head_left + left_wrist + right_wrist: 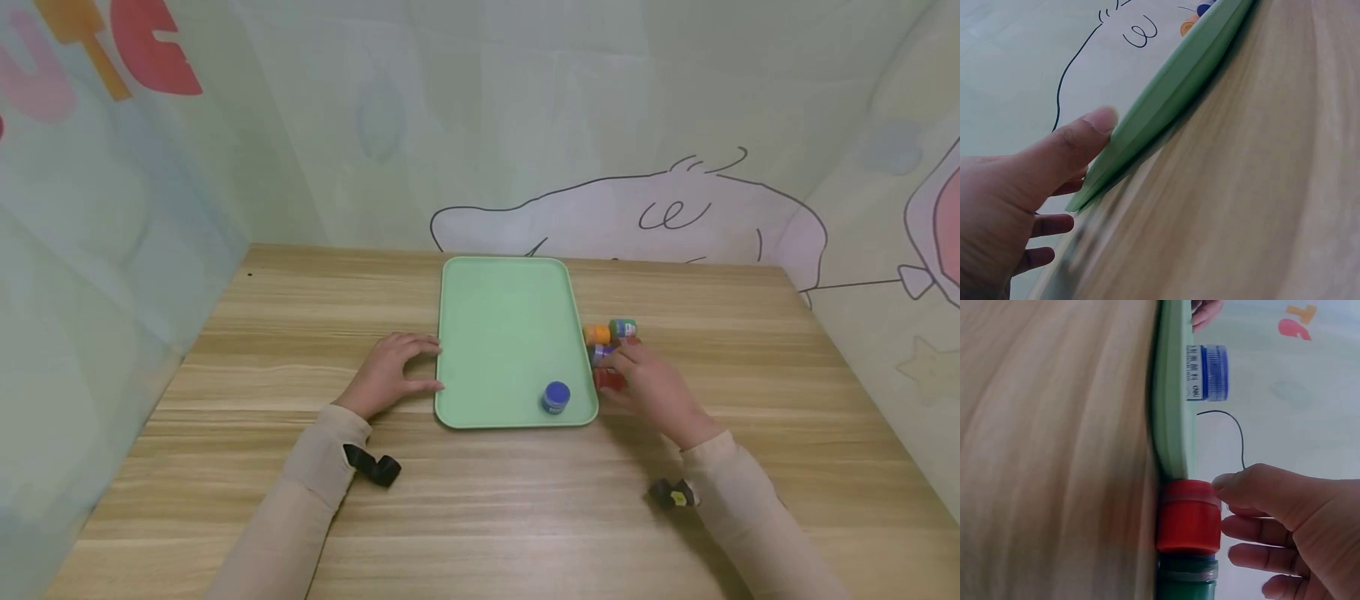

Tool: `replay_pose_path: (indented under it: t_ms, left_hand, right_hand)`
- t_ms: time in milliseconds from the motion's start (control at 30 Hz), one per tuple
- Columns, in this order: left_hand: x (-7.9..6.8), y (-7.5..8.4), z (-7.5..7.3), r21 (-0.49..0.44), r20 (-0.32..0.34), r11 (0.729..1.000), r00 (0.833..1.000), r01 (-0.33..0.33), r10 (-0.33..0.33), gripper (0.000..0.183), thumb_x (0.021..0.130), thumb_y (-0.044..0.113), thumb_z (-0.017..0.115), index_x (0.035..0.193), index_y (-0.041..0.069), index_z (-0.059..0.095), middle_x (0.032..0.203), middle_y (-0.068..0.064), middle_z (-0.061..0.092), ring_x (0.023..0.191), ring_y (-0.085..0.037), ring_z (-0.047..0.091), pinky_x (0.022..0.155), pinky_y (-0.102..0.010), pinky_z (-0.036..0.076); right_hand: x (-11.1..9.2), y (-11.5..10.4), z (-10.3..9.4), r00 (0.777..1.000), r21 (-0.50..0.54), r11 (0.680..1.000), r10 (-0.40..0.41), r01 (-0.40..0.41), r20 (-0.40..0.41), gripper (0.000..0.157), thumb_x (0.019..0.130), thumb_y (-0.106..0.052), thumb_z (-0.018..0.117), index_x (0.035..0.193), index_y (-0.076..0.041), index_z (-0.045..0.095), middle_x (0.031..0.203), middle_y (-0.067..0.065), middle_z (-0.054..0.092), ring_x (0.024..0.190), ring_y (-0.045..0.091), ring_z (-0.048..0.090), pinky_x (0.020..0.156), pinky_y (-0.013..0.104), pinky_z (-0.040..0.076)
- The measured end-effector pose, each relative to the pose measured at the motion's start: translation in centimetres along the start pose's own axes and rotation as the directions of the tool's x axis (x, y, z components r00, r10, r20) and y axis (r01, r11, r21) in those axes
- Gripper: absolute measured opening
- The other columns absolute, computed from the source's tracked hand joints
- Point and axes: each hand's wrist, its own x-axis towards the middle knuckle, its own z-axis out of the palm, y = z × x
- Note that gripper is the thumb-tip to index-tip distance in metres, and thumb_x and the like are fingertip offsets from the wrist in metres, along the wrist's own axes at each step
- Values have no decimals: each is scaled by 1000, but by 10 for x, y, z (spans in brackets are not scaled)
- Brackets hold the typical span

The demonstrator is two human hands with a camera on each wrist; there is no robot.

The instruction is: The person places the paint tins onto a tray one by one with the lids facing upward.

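A light green tray [510,333] lies on the table. My left hand [390,371] is at its left edge, thumb and fingers spread; in the left wrist view the thumb [1100,119] is at the tray's rim. One jar with a blue lid [556,397] stands upright in the tray's near right corner. My right hand [656,387] is over several small jars beside the tray's right edge. Its thumb is at a red jar [1189,515] lying on its side, the other fingers extended past it. A purple jar [602,356] is partly hidden under that hand.
Just beyond the right hand, an orange jar [597,334] and a green jar [623,328] lie close together by the tray. The wooden table [480,508] meets a printed cloth backdrop [480,125] at its far edge.
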Motion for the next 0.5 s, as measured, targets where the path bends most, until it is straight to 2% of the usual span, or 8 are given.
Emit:
replay_pose_path:
  t_ms: [333,500]
  left_hand:
    - [0,0,0,4,3,1000,1000,6,-6,56,74,38,80,120,9,66,131,-9,62,126,-31,51,112,-52,33]
    - [0,-1,0,6,5,1000,1000,4,-4,56,74,39,80,120,9,66,131,-9,62,127,-31,51,112,-52,34]
  right_hand:
    - [1,4,4,999,-87,995,-49,51,16,30,73,-13,82,98,-2,70,97,10,65,97,26,62,90,41,54]
    - [2,4,5,997,-125,990,-58,63,43,29,75,-7,80,101,-1,70,100,12,65,100,28,61,93,42,53]
